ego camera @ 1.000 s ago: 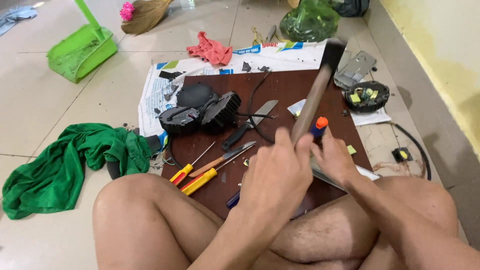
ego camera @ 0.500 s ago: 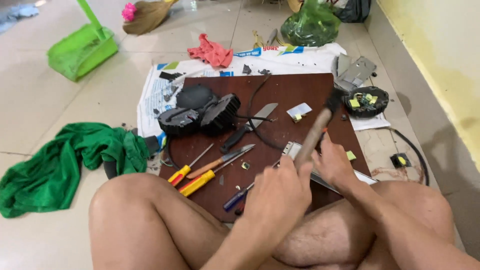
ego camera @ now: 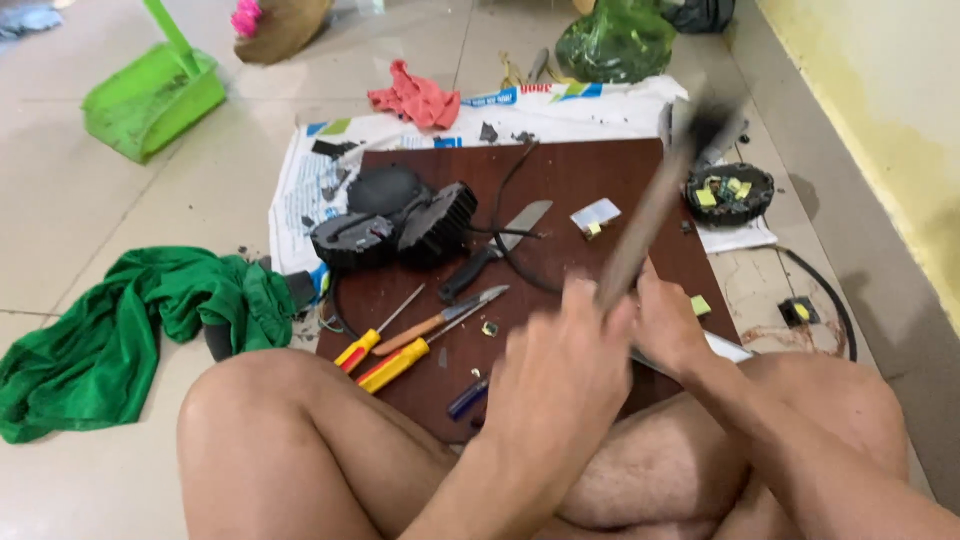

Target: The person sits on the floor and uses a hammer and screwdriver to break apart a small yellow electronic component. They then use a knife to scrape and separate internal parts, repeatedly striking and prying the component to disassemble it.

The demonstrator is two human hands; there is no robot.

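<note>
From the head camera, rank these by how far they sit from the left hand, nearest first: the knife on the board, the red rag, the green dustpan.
From the left hand:
1. Knife, on the brown board just beyond the hand, up and left.
2. Red rag, on the floor past the board's far edge.
3. Green dustpan, far left corner of the floor.

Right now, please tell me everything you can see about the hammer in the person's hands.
The hammer is blurred by motion. It has a long, pale brown handle that looks like wood and a dark head, probably metal, at the upper right end. It is tilted, rising from the hands toward the wall side, above the dark red-brown board. The left hand wraps the lower end of the handle. The right hand sits close beside it; whether it grips the handle cannot be told.
</note>
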